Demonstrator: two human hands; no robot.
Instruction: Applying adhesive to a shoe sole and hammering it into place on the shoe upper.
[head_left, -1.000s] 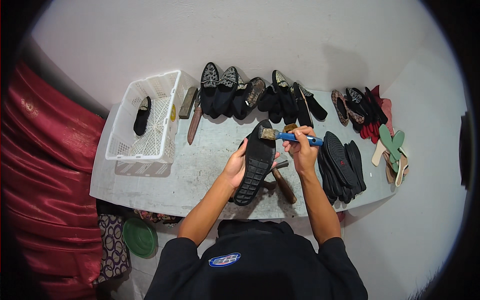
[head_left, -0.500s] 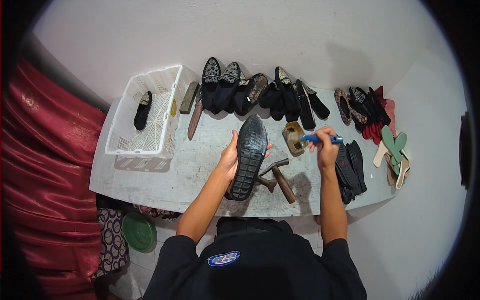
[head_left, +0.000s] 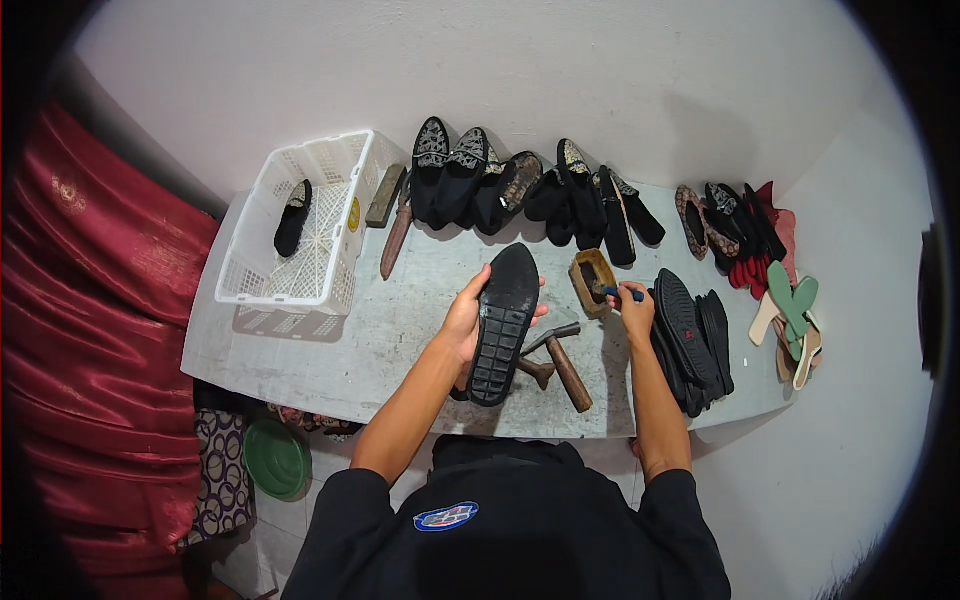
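Note:
My left hand [head_left: 464, 318] is wrapped round a black shoe [head_left: 507, 322], its sole facing up and its pointed toe away from me. The front of the sole is smooth; the heel part has a grid of square blocks. In my right hand [head_left: 634, 314] is a blue-handled brush [head_left: 610, 291], gripped by its handle. Its bristle end is down in a small yellowish, stained container [head_left: 579, 284], so the bristles are mostly hidden. Between my hands lie a wooden-handled hammer [head_left: 569, 374] and a brown tool [head_left: 537, 372], partly covered by the shoe.
At the left stands a white plastic basket [head_left: 337, 285] with one shoe [head_left: 293, 218] inside. Patterned black shoes [head_left: 470, 160] line the wall, near a knife-like tool [head_left: 397, 238] and a block [head_left: 385, 196]. Black soles [head_left: 682, 325] are stacked right of my right hand, green insoles [head_left: 795, 300] beyond.
My right hand has come down and slightly left, bringing the brush end from above the container into it. My left hand still holds the shoe, now slightly lower and less shiny.

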